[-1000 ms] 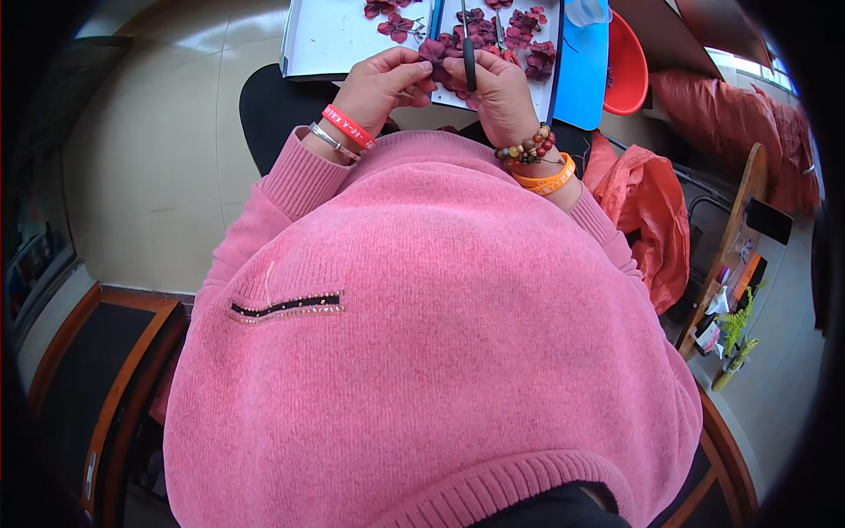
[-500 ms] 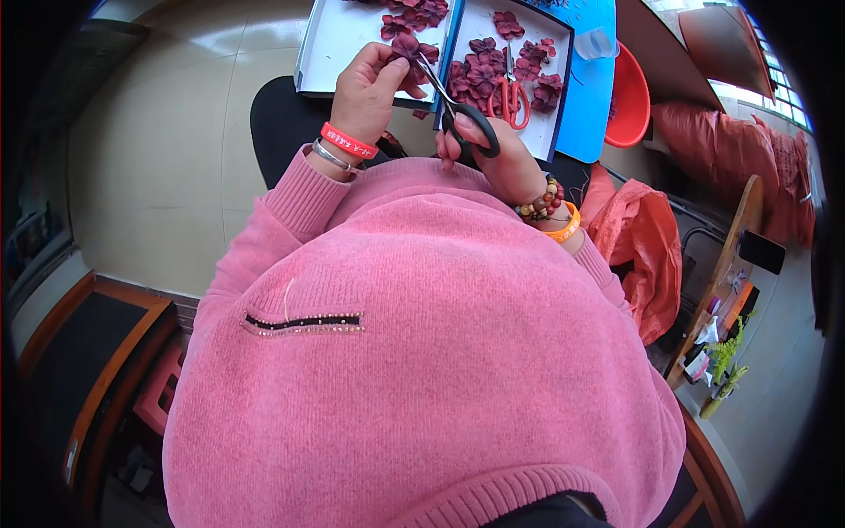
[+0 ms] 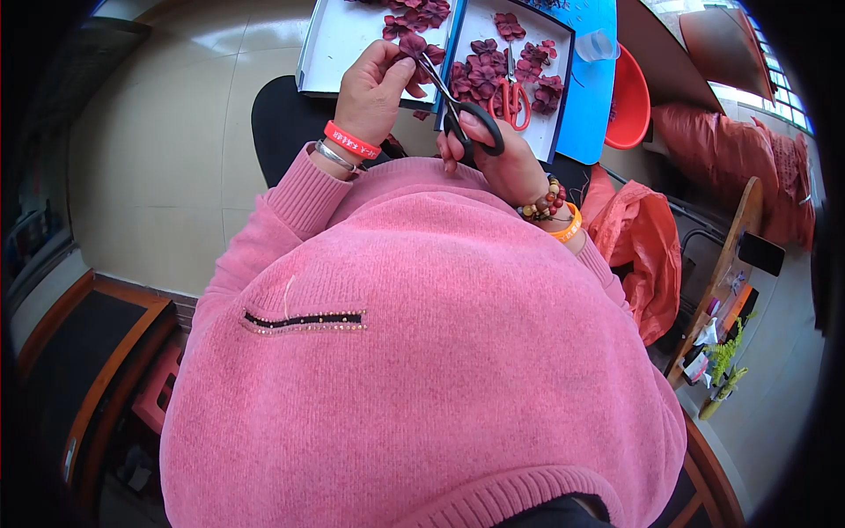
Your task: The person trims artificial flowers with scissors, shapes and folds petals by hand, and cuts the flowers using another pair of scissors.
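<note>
Between the fingertips of my left hand (image 3: 370, 99) is a dark red artificial flower (image 3: 412, 46), pinched over the left tray. My right hand (image 3: 503, 163) grips a pair of black-handled scissors (image 3: 454, 107), fingers in the loops. The scissor tips meet the flower's underside close to my left fingertips; whether the blades are fully closed I cannot tell. More dark red flowers (image 3: 480, 72) lie in the right-hand tray (image 3: 547, 141), and others sit in the left tray (image 3: 339, 53). Red-handled scissors (image 3: 510, 101) rest on the flowers in the right tray.
Both trays are on a blue table (image 3: 591, 106). A clear plastic cup (image 3: 597, 46) stands at its right, beside a red bucket (image 3: 629, 97). A red-orange plastic bag (image 3: 647, 255) is by my right elbow. Further right is a wooden board (image 3: 723, 273) carrying small items.
Both hands have shifted very slightly, with the flower and black scissors still held together. The trays and the red-handled scissors stay where they were.
</note>
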`<state>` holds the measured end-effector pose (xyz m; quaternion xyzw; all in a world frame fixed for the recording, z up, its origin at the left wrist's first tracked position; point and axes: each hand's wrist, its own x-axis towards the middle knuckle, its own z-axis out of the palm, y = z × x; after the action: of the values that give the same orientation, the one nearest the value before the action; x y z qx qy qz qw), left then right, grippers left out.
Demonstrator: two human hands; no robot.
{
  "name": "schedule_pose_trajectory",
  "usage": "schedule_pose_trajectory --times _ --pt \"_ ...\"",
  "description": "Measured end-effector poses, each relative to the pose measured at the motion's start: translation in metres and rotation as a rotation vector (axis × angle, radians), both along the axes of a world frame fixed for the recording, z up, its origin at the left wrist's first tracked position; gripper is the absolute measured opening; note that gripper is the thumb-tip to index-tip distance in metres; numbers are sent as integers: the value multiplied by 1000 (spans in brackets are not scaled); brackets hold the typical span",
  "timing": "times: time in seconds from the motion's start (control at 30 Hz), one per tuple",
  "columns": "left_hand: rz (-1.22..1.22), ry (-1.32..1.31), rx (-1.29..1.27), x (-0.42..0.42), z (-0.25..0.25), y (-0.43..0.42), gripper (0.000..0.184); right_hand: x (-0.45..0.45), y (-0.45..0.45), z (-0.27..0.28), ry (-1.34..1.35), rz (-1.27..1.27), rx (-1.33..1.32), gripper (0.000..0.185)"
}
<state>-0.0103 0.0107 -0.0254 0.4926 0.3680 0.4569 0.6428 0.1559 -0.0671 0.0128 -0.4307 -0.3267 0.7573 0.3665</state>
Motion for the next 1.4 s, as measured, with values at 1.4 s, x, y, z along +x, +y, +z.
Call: schedule_pose_trajectory --times 1.4 --pt "-63 77 57 -2 -7 0 14 5 -4 -4 219 -89 -112 32"
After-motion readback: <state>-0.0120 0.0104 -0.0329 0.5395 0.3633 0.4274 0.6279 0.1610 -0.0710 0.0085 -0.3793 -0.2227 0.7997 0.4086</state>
